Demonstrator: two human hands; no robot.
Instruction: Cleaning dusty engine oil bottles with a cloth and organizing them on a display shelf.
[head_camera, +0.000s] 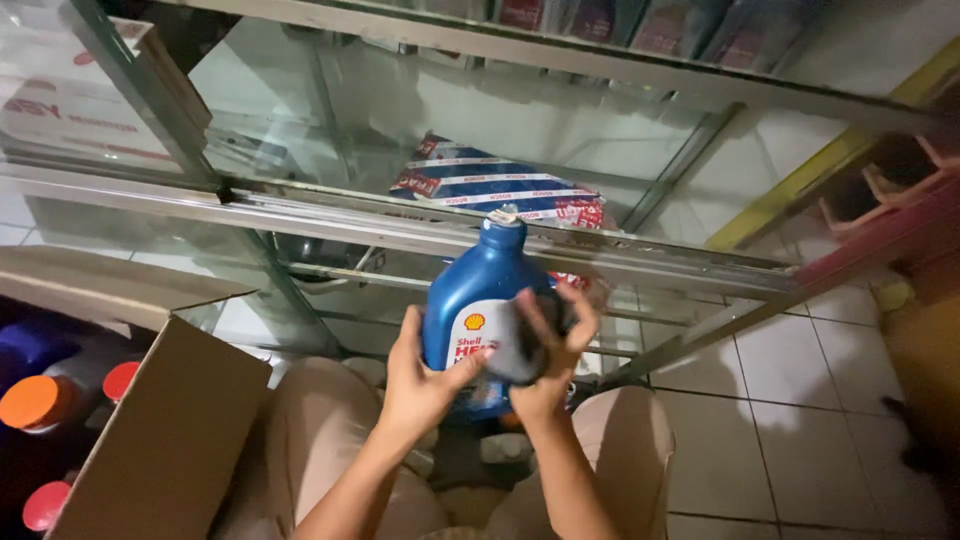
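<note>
Filling the upper half of the view, a glass display cabinet (330, 100) with dull metal framing stands in front of the person, its panes smudged and reflective, with a flat blue, white and red striped packet (490, 185) lying on an inner shelf. White glazed floor tiles (790, 400) run to the right. At lower left an open brown cardboard box (170, 440), matte with its flaps up, holds bottles with orange and red round caps (35, 400), upright so the caps face up. Centre frame, a blue plastic oil bottle (470, 300), smooth and glossy with a narrow neck and a light cap, is held upright above the person's knees, just in front of the cabinet's lower rail. The left hand (415, 375) wraps its lower side, thumb across the label, steadying it. The right hand (555, 345) is closed around a dark rag (520, 345), probably cloth though blurred, pressed against the bottle's front face, fingers spread over the top.
</note>
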